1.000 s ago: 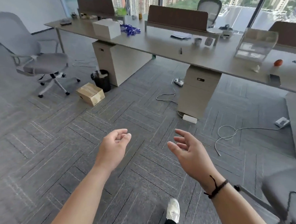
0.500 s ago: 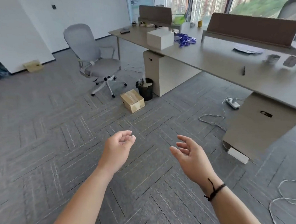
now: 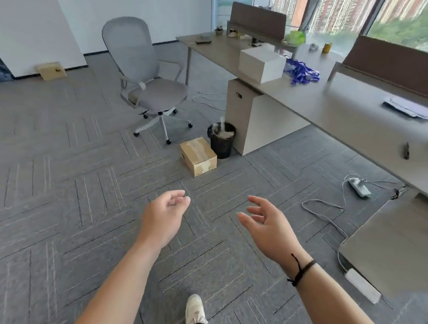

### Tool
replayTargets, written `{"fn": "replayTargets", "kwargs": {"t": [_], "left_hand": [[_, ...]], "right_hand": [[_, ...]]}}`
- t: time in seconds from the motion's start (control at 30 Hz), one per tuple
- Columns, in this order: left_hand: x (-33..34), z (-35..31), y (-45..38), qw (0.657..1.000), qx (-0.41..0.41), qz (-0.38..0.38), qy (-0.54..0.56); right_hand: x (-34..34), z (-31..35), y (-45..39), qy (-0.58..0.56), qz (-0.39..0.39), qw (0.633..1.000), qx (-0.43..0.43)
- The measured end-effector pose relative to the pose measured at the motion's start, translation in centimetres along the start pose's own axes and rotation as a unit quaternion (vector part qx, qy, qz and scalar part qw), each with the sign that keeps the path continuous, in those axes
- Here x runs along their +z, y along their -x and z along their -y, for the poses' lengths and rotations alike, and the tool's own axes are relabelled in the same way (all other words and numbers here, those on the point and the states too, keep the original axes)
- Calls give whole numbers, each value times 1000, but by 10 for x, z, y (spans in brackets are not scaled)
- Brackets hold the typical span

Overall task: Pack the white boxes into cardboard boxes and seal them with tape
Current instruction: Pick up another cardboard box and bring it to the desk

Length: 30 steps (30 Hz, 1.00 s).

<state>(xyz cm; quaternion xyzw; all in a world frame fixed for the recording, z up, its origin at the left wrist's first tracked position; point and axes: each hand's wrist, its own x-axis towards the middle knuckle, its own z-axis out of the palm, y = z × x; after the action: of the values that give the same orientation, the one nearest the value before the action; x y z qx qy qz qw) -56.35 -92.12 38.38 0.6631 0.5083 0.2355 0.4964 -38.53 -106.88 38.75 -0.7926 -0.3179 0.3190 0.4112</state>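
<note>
A taped cardboard box (image 3: pixel 198 155) lies on the grey carpet ahead, beside a black waste bin. A white box (image 3: pixel 261 64) stands on the long desk (image 3: pixel 341 105) at the right. A second cardboard box (image 3: pixel 51 70) rests against the far wall. My left hand (image 3: pixel 165 217) hangs in mid-air with its fingers loosely curled and nothing in it. My right hand (image 3: pixel 267 224) is held out beside it, fingers spread, empty, with a black cord on the wrist. Both hands are well short of the floor box.
A grey office chair (image 3: pixel 144 86) stands behind the floor box. The black bin (image 3: pixel 222 139) sits against the desk pedestal (image 3: pixel 252 115). Cables and a power strip (image 3: pixel 359 187) lie on the carpet at right. A low cabinet (image 3: pixel 398 246) is at near right. My white shoe (image 3: pixel 195 311) shows below.
The view has swung left and moved forward, so the floor box and chair sit nearer the centre. Both hands stay empty and hold about the same pose.
</note>
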Motion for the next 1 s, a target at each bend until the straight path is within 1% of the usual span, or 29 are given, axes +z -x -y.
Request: {"fn": "replayTargets", "kwargs": {"t": [0.2,0.37,0.53,0.63,0.73,0.83,1.0], "left_hand": [[-28,-51,-140,1000,20,-8,3],[-34,-66,-228,1000,12,-17,-1],[-22,-62,-323,999,-21,-25,-20],[-10,-73,-393,998,-34,-37,-43],[7,-98,-472,996,-35,-47,-63],[28,-131,-545,996,-31,-33,-81],[53,-172,-639,995,-16,-13,-102]], "right_hand": [[16,81,-131,6,9,999,-30],[31,105,-224,4,34,999,-17],[48,112,-337,-4,61,998,-9],[52,119,-416,-20,77,997,-14],[46,131,-501,-36,89,995,-22],[31,147,-580,-31,88,995,-18],[14,168,-685,-15,100,995,-12]]}}
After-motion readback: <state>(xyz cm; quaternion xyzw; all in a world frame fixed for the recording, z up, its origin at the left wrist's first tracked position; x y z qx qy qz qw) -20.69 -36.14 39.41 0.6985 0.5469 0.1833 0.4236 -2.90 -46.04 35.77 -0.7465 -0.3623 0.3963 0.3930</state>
